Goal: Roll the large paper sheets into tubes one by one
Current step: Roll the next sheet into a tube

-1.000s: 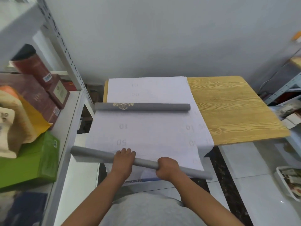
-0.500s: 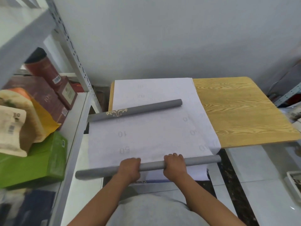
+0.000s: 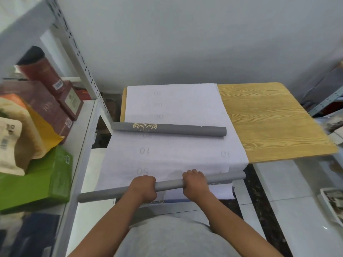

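Observation:
A large white paper sheet (image 3: 178, 151) with faint numbers lies over the left part of the wooden table (image 3: 269, 123) and hangs off its near edge. At that near edge the sheet is wound into a grey tube (image 3: 104, 195). My left hand (image 3: 143, 188) grips the tube left of its middle. My right hand (image 3: 194, 182) grips it right of the middle. Both sets of fingers curl over the top. A second grey tube (image 3: 185, 129) with a gold ornament lies across the sheet, farther back.
A white metal shelf (image 3: 81, 145) stands at the left, with a green box (image 3: 40, 182), paper bags and dark red boxes (image 3: 46, 106). A grey wall is behind the table. White floor tiles lie at the right, with a tray of prints (image 3: 332, 203).
The tube in my hands has tilted from sloping down right to rising at the right. The far tube with the gold ornament has shifted its angle on the sheet. The camera moved a little.

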